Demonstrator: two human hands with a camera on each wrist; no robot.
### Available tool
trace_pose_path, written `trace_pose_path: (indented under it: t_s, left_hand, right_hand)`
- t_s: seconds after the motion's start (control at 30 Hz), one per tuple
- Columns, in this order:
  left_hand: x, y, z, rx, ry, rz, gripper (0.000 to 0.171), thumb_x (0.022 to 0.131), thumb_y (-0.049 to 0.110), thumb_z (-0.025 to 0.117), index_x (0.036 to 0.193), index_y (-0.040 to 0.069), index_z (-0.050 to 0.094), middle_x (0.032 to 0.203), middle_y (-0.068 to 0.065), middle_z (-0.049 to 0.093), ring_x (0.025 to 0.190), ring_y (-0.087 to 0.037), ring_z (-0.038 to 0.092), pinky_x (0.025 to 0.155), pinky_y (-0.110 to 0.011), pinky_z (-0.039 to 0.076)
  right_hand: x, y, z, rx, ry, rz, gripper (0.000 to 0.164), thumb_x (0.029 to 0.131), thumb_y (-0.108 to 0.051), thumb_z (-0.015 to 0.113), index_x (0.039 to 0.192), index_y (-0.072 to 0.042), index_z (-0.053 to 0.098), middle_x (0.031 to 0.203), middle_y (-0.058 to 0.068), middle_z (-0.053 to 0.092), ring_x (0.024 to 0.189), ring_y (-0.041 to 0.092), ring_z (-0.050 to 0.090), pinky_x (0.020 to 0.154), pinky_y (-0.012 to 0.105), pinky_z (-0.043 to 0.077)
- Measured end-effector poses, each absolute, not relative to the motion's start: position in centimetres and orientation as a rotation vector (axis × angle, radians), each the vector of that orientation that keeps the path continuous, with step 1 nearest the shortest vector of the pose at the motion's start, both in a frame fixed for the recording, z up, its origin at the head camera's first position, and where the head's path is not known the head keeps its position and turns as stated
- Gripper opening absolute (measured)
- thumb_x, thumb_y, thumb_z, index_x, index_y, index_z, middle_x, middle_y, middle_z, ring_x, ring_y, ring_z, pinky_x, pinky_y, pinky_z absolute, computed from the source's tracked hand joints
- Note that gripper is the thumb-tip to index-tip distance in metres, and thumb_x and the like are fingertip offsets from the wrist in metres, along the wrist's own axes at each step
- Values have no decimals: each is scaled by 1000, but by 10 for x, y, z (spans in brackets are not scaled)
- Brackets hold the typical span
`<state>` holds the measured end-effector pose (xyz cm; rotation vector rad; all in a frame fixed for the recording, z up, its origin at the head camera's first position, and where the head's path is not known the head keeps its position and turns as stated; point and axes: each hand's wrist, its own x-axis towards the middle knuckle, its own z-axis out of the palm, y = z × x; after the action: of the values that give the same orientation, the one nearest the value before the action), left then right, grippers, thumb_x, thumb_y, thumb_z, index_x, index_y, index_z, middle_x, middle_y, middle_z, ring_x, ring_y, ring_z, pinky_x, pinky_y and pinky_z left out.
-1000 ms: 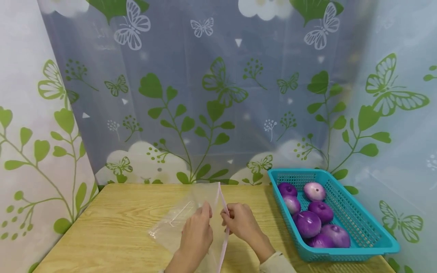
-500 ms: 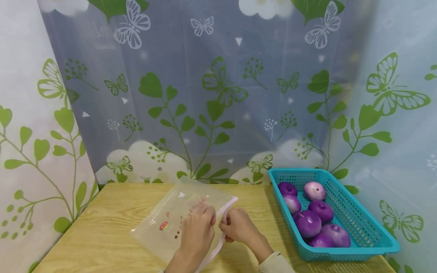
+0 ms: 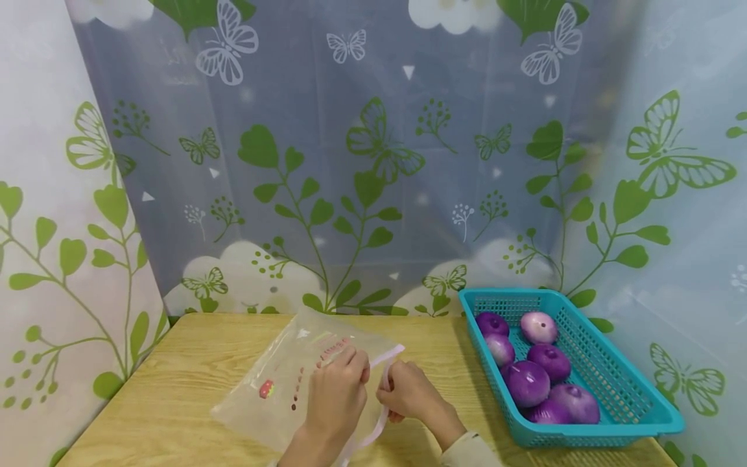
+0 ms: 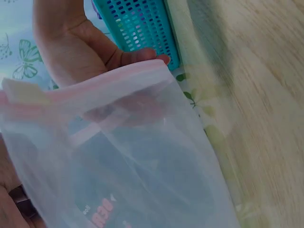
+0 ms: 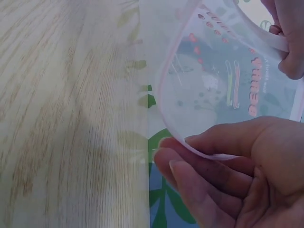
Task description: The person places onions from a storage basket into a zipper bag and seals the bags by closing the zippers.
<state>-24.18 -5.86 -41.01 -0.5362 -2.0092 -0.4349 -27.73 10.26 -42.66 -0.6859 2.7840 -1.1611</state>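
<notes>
A clear zip bag (image 3: 274, 350) with red print and a pink zip edge (image 4: 109, 78) is held slanted above the table, its closed end toward the back left. My left hand (image 3: 337, 392) grips the zip edge from the left; in the right wrist view its fingertips (image 5: 292, 64) pinch the rim. Opposite it, my right hand (image 3: 411, 392) pinches the other side of the rim between thumb and fingers, as the right wrist view (image 5: 223, 175) shows. Between the hands the bag's mouth gapes. A pale slider (image 4: 26, 92) sits on the zip.
To the right stands a turquoise plastic basket (image 3: 607, 350) holding several purple onions (image 3: 526, 383). The wooden table (image 3: 169, 376) ends at the back against a curtain (image 3: 327, 194) printed with leaves and butterflies.
The bag has turned its printed face up and its body has swung left and lower. The pink rim has parted between my hands; the right hand has sunk slightly. The basket stays put.
</notes>
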Motion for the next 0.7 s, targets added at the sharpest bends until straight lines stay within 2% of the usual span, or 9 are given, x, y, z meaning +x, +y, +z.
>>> trace_pose_path:
  t_s: [0.2, 0.37, 0.57, 0.7]
  left_hand:
    - [-239, -55, -411, -556, -2065, -477, 39, 55, -20, 64, 62, 16, 50, 61, 7, 44, 50, 0, 29, 44, -7, 23]
    - [-239, -56, -411, -556, -2087, -506, 39, 54, -21, 63, 62, 15, 52, 61, 7, 47, 52, -1, 32, 44, -8, 28]
    - [-241, -60, -406, -547, -1979, -473, 38, 51, -22, 57, 63, 14, 52, 64, 5, 48, 53, -6, 41, 44, -13, 37]
    - [-240, -62, -401, -556, -1911, -467, 37, 52, -22, 53, 64, 14, 53, 65, 5, 47, 53, -6, 42, 43, -13, 36]
  right_hand:
    - [-279, 102, -426, -673, 2800, -1155, 37, 92, -8, 70, 56, -8, 61, 46, 4, 63, 37, 6, 56, 37, 19, 49]
    - [-280, 102, -425, -647, 2849, -1092, 40, 91, -17, 73, 53, -11, 62, 41, -2, 57, 34, 4, 52, 37, 17, 42]
    - [-281, 102, -427, -646, 2846, -1076, 35, 88, -13, 74, 55, -12, 63, 41, -3, 57, 33, 2, 50, 38, 18, 47]
    - [-280, 103, -429, -655, 2842, -1085, 30, 85, -9, 74, 56, -12, 64, 42, -2, 58, 33, 1, 51, 38, 17, 49]
